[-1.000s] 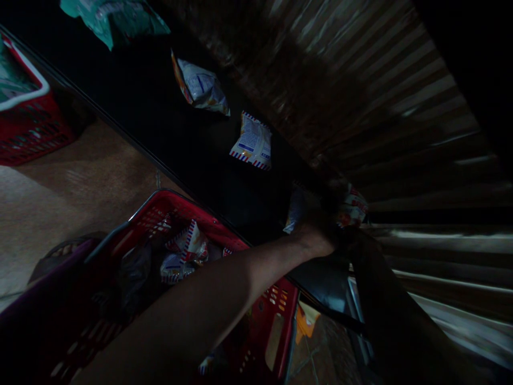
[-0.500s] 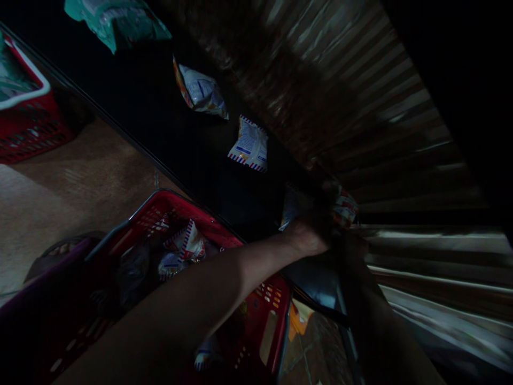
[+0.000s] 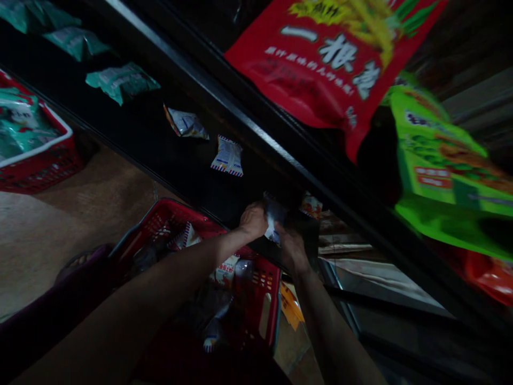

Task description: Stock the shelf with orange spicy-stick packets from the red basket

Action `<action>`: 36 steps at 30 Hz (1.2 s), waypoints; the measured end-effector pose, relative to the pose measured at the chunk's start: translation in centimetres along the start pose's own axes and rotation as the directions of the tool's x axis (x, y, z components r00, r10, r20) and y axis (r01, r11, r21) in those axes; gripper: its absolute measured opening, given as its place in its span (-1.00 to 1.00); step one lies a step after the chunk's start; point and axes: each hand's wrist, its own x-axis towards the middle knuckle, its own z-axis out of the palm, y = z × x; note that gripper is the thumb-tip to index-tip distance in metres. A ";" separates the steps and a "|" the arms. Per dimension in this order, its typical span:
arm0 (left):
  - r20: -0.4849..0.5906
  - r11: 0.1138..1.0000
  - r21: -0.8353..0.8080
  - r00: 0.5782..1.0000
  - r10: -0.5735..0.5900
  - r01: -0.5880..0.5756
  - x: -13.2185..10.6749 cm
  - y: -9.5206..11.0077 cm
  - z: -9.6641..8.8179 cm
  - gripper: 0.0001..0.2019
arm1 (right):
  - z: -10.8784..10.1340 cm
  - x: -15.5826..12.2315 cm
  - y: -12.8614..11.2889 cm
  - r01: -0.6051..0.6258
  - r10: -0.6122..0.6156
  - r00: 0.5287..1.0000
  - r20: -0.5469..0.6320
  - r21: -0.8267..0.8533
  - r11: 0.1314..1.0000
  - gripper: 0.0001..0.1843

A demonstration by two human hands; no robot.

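A small snack bag (image 3: 273, 218) lies on the dark lower shelf (image 3: 160, 155) between my two hands. My left hand (image 3: 254, 220) grips its left side with the fingers curled in. From the right, my right hand (image 3: 292, 245) closes on its lower edge; dim light hides some of the fingertips. Just beyond is another small packet (image 3: 311, 206), orange and white, apart from both hands. Farther left on this shelf sit two snack packets, a striped one (image 3: 228, 156) and a crumpled one (image 3: 186, 123). Below my forearms stands a red basket (image 3: 269, 299) holding several similar packets.
The upper shelf edge (image 3: 240, 120) crosses above my hands, bearing a red bag (image 3: 312, 75) and a green bag (image 3: 444, 176). Several teal bags (image 3: 122, 81) lie at the lower shelf's far left. Another red basket (image 3: 44, 166) with teal bags stands on the floor.
The view has shifted, bringing the upper shelf with its red and green bags into sight. Both hands have moved left from near the far orange and white packet to the small snack bag.
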 end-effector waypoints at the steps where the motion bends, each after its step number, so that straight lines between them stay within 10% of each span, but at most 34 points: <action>1: 0.006 1.000 -0.004 1.000 -0.021 0.021 -0.9 0.1 -0.1 -0.54 | 0.3 -1.1 0.2 -0.030 0.032 0.999 -0.033 0.083 0.996 -0.57; 5: 0.085 0.983 -0.094 0.985 -0.153 0.161 -4.4 1.2 -0.9 -0.52 | 1.1 -5.5 -0.5 -0.090 0.130 0.983 -0.133 0.268 0.959 -0.36; 12: 0.174 0.832 -0.469 0.955 -0.241 0.295 -9.8 6.0 -3.7 -0.44 | 1.2 -12.7 -5.6 0.068 -0.044 0.992 -0.115 0.211 0.975 -0.45; 19: 0.294 0.822 -0.410 0.910 -0.291 0.395 -15.1 10.5 -6.6 -0.43 | 0.9 -18.9 -9.2 0.215 -0.159 0.973 -0.168 0.405 0.889 -0.55; 27: 0.492 0.565 -0.616 0.829 -0.267 0.548 -19.7 11.6 -8.7 -0.56 | -0.3 -20.7 -10.2 0.292 -0.158 0.947 -0.281 0.541 0.788 -0.56; 36: 0.578 0.579 -0.560 0.780 -0.239 0.593 -19.2 13.1 -7.5 -0.59 | -2.9 -19.5 -9.7 -0.133 0.161 0.986 0.040 0.773 0.621 -0.67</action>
